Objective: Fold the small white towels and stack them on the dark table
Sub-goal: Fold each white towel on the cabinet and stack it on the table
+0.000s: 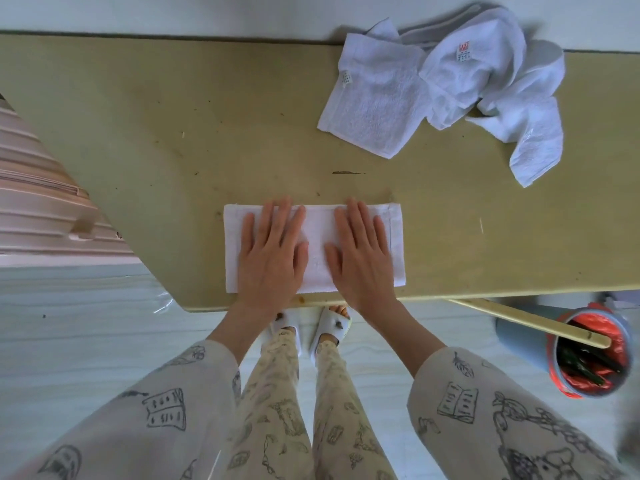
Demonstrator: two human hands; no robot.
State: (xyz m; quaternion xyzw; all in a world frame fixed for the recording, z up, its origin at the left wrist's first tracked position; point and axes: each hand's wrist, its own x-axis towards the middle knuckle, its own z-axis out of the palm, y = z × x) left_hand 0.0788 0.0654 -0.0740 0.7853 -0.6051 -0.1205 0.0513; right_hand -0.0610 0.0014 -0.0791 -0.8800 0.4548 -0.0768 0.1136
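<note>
A small white towel [317,251], folded into a long rectangle, lies near the front edge of the olive-tan table [173,133]. My left hand [272,251] presses flat on its left half, fingers straight. My right hand [362,251] lies flat on its right half the same way. A loose heap of unfolded white towels [446,95] with small tags sits at the back right of the table.
A pink ribbed suitcase [41,202] stands against the table's left end. Below the table's right front edge stands a blue bin with a red liner [588,355], a wooden stick [526,320] leaning over it. My slippered feet [311,327] are under the edge.
</note>
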